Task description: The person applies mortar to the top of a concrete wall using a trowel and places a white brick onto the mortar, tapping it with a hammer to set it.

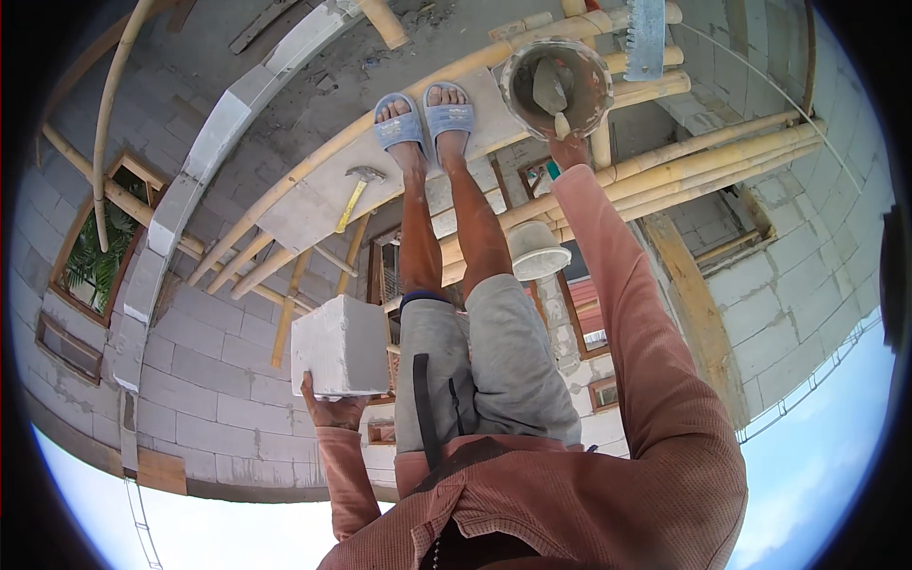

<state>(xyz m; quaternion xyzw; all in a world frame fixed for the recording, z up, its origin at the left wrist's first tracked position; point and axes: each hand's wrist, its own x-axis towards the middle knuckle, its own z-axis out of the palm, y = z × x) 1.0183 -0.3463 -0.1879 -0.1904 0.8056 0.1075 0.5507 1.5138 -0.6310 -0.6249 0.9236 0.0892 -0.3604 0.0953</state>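
Holding a pale grey block [339, 347] from below, the left hand [332, 410] has its palm up and its fingers spread under the block's lower edge. The block is squarish with rough, chalky faces, and sits beside the person's left thigh. The right hand [568, 150] reaches forward to a round bucket [556, 85] of grey mortar and is closed around the handle of a trowel [551, 90] standing in it. A hammer [356, 195] lies on the plank [313, 209] near the sandalled feet.
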